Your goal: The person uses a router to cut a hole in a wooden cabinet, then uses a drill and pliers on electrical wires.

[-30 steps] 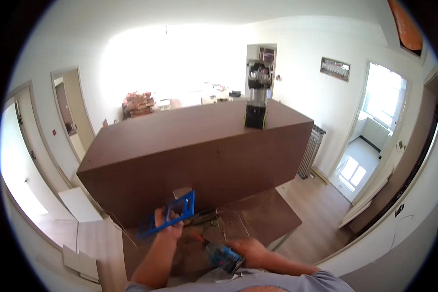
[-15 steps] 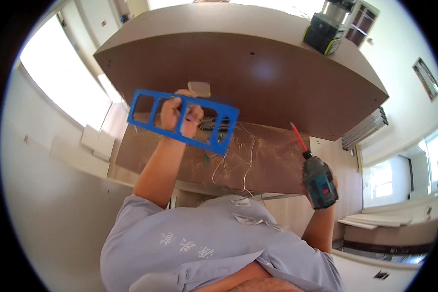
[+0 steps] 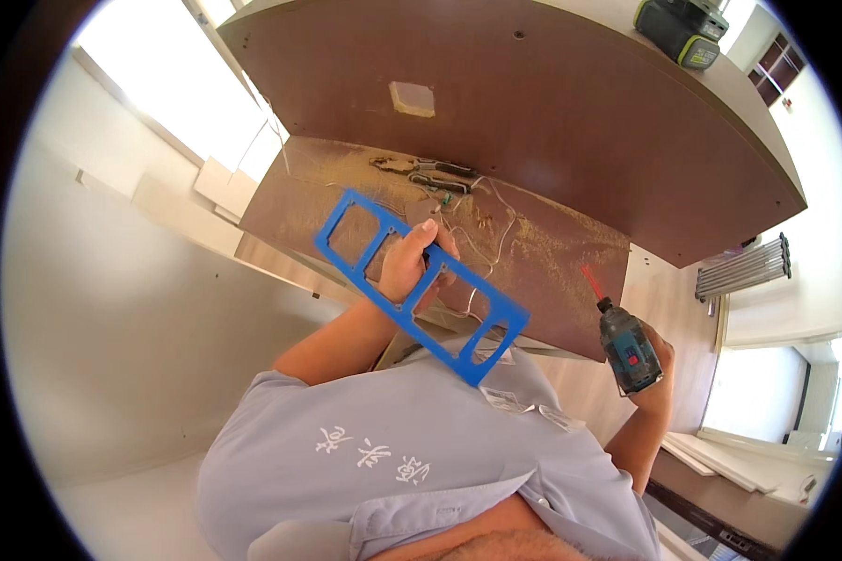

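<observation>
A flat blue template (image 3: 505, 309) with several window-like cutouts is in my left hand (image 3: 407, 265), whose fingers wrap round a crossbar. It slants down to the right in front of my shirt. On the right, my right hand (image 3: 661, 365) grips a dark teal-and-black power driver (image 3: 630, 351). A long red bit (image 3: 592, 280) points up and away from it. Beyond my hands stands a brown panel (image 3: 571, 122) with a small rectangular opening (image 3: 413, 99). Sawdust covers parts of the brown board (image 3: 571, 252) below, where white cables (image 3: 507, 229) and dark-handled tools (image 3: 442, 178) lie.
A black-and-green battery tool (image 3: 683, 33) sits on the panel's top edge at the upper right. Grey metal bars (image 3: 744, 269) are stacked right of the panel. Pale boards (image 3: 720, 463) lie at the lower right, and a white piece (image 3: 225, 192) leans at the left.
The blue template has come down toward my body and tilted more steeply, uncovering the opening. My view has shifted downward. The driver stays in my right hand.
</observation>
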Motion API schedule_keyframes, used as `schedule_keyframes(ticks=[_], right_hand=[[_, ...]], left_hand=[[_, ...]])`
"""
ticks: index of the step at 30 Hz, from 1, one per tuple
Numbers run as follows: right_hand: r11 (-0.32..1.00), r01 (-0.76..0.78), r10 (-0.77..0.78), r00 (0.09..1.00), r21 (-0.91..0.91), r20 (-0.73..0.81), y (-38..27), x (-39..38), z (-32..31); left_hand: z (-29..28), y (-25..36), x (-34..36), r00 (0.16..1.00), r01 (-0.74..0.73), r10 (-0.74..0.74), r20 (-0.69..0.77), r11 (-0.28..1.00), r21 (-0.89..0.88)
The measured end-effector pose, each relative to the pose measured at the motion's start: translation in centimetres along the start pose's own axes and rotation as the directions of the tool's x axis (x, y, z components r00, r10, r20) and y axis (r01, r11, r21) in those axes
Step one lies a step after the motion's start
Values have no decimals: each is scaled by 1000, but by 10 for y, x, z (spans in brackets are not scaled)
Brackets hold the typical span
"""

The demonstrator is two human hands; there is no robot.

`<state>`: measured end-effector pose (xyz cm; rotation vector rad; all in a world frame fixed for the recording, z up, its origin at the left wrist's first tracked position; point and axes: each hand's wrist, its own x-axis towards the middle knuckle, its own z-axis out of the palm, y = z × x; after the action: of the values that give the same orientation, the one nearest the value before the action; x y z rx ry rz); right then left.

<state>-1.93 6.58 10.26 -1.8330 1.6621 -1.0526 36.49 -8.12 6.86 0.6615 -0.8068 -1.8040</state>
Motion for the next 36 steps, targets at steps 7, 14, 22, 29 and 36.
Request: schedule_keyframes(ticks=[7,14,22,29,36], right_hand=[[970,140,-115,985,-199,130,6,19,-8],[943,330,-305,912,-47,275,66,70,-33],[909,404,-412,833,103,369,116,89,-70],[876,462,-482,840,135,250,154,78,-81],[941,324,-332,939,97,86,211,27,-53]], left_hand=[[24,40,9,957,-139,154,-247,987,81],[60,63,14,946,-271,286,-156,957,107],[149,-65,4,940,-30,32,-340,999,11],[136,-165,36,908,8,141,-395,936,351],[84,-206,41,877,-108,330,-348,844,526]])
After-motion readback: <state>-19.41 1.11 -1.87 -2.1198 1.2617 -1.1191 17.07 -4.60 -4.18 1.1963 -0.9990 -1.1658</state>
